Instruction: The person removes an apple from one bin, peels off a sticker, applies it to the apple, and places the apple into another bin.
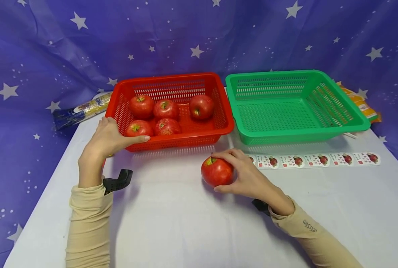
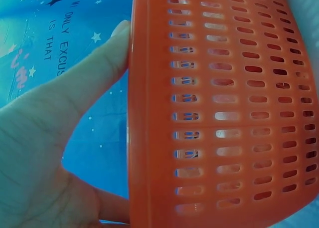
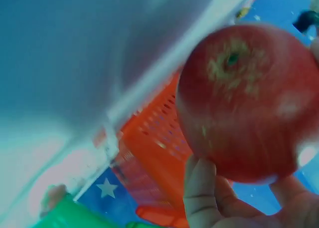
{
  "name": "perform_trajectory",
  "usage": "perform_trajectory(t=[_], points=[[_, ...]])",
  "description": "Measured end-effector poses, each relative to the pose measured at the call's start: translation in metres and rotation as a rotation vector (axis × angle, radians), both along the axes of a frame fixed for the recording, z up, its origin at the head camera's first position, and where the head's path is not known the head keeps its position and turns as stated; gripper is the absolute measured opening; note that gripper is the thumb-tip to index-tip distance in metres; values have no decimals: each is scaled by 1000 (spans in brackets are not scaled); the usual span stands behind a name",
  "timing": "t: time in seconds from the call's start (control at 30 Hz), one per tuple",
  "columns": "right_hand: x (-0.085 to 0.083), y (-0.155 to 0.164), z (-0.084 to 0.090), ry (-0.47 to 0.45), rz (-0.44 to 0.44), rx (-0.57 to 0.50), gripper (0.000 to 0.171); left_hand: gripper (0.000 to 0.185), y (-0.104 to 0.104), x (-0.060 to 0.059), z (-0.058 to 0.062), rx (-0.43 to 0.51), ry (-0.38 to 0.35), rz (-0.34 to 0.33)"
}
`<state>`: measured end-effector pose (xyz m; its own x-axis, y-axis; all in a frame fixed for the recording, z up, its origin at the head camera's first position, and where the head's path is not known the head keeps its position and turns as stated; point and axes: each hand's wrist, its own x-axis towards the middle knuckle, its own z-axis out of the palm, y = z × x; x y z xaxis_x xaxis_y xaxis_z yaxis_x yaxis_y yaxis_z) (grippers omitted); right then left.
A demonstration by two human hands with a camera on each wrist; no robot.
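Note:
My right hand [image 1: 242, 173] grips a red apple [image 1: 215, 172] from its right side, low over the table in front of the baskets. The right wrist view shows this apple [image 3: 244, 103] large, its stem end toward the camera and fingertips around its lower side. My left hand [image 1: 110, 137] holds the rim of a red plastic basket [image 1: 199, 137] at the near left corner. Its thumb lies along the front rim. In the left wrist view, the basket's slotted wall [image 2: 199, 118] fills the right side. Several red apples [image 1: 166, 109] lie inside this basket.
A green plastic basket [image 1: 272, 115] stands right of the red one. In front of it, a strip of apple-picture labels [image 1: 297, 160] lies on the white table [image 1: 192, 219]. A yellow-and-blue package [image 1: 91, 107] is behind left, an orange packet [image 1: 361, 104] behind right. A starry purple cloth [image 1: 172, 37] hangs behind.

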<state>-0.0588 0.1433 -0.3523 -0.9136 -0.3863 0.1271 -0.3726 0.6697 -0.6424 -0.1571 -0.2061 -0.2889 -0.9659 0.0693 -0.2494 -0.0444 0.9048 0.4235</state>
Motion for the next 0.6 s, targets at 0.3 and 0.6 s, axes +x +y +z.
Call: perform_trajectory(t=[0.3,0.6], points=[[-6,0,-13,10,-3,2,77,142,-2,0,-1,7,-16,12],[-7,6,-13,-21,112,25,83,144,-4,-1,0,3,-32,35]])
